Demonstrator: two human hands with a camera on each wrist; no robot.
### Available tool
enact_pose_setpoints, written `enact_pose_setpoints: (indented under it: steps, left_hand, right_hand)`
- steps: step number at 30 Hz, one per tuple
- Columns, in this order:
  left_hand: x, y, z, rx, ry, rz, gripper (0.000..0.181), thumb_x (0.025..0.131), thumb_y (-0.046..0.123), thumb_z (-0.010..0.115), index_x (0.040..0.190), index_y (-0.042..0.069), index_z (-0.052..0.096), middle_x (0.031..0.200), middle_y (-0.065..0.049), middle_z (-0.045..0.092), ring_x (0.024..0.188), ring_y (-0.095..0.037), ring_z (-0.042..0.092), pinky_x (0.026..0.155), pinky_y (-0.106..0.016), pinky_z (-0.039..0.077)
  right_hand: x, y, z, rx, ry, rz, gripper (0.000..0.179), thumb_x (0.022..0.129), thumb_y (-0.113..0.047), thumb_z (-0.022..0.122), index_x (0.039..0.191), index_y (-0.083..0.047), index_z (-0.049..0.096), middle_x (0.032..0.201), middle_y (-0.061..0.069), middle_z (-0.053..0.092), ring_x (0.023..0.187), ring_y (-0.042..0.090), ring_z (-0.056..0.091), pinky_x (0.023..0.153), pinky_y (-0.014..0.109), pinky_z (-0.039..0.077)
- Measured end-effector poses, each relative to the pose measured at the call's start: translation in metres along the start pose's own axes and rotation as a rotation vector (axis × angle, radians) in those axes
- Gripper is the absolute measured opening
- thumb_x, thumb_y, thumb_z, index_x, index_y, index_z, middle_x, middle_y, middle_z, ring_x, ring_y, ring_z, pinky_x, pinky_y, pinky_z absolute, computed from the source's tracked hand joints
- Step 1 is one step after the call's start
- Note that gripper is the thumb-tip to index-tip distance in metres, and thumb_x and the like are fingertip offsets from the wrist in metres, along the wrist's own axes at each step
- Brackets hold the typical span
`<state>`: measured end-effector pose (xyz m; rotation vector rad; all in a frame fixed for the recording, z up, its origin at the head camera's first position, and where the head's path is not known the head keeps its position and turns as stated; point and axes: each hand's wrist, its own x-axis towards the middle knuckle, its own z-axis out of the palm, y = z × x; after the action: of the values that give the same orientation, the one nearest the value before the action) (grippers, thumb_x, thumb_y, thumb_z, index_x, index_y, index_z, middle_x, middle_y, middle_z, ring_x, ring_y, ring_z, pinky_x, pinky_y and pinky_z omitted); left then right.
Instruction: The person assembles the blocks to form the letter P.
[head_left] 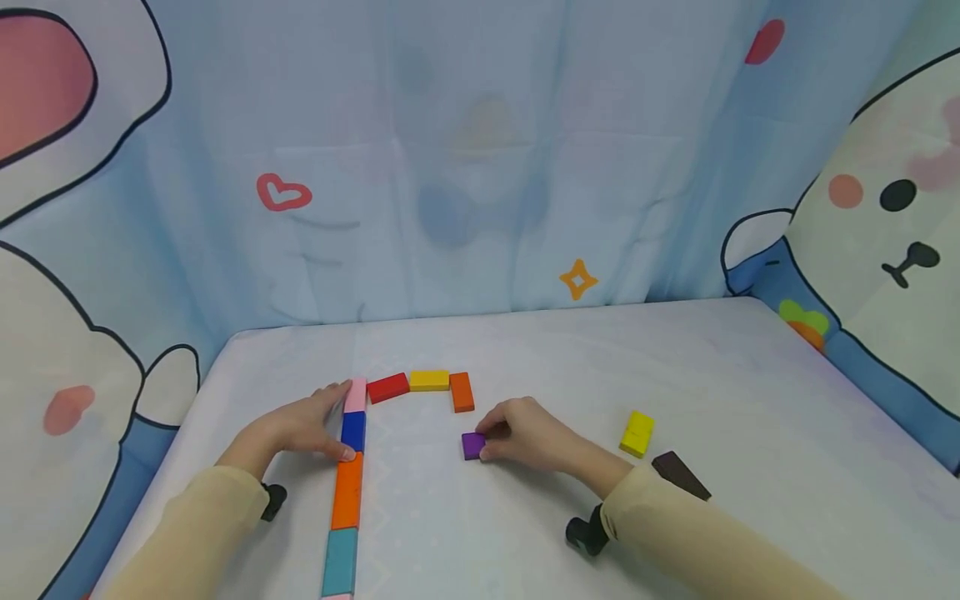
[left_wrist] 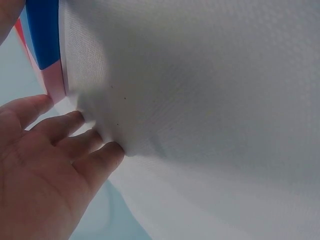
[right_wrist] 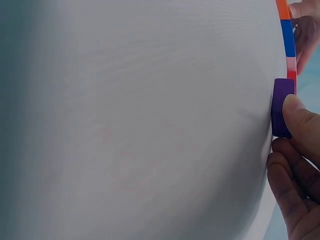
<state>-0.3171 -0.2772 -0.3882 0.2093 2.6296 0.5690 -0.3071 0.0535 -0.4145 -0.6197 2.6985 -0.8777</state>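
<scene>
My right hand (head_left: 528, 433) pinches a small purple block (head_left: 472, 446) between thumb and fingers, low over or on the white cloth; I cannot tell which. My left hand (head_left: 300, 429) rests along a column of blocks, with fingertips by the pink block (head_left: 356, 396) and the thumb near the joint between the blue block (head_left: 353, 430) and a long orange block (head_left: 347, 496). Nearer me in that column lies a teal block (head_left: 340, 562). From the pink block a row runs right: a red block (head_left: 387, 387), a yellow block (head_left: 429, 381), then a short orange block (head_left: 462, 392) turned toward me.
Right of my right hand lies a bright yellow piece (head_left: 637, 433). A dark brown block (head_left: 680, 475) is beside my right forearm, partly behind the sleeve. Behind the white-covered table (head_left: 555, 358) hangs a blue cartoon curtain (head_left: 480, 233).
</scene>
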Motion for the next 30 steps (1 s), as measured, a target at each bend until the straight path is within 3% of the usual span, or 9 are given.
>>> enact_pose_setpoints:
  steps: [20,30]
  left_hand:
    - [0.003,-0.001,0.0,0.01,0.002,-0.02,0.111,0.079,0.034,0.087,0.164,0.008,0.02,0.168,-0.026,0.021,0.155,-0.048,0.017,0.119,-0.071,0.025]
    - [0.005,-0.002,0.0,0.001,-0.001,-0.03,0.111,0.079,0.035,0.087,0.164,0.009,0.019,0.168,-0.025,0.02,0.155,-0.048,0.016,0.12,-0.071,0.025]
  right_hand:
    - [0.035,-0.039,0.027,0.013,-0.033,-0.092,0.029,0.086,-0.016,0.083,0.113,-0.006,0.078,0.104,0.004,0.078,0.093,0.014,0.065,0.088,0.033,0.059]
    - [0.052,-0.059,0.042,0.003,-0.05,-0.069,0.03,0.087,-0.021,0.083,0.115,-0.009,0.078,0.104,0.001,0.077,0.093,0.012,0.065,0.086,0.025,0.059]
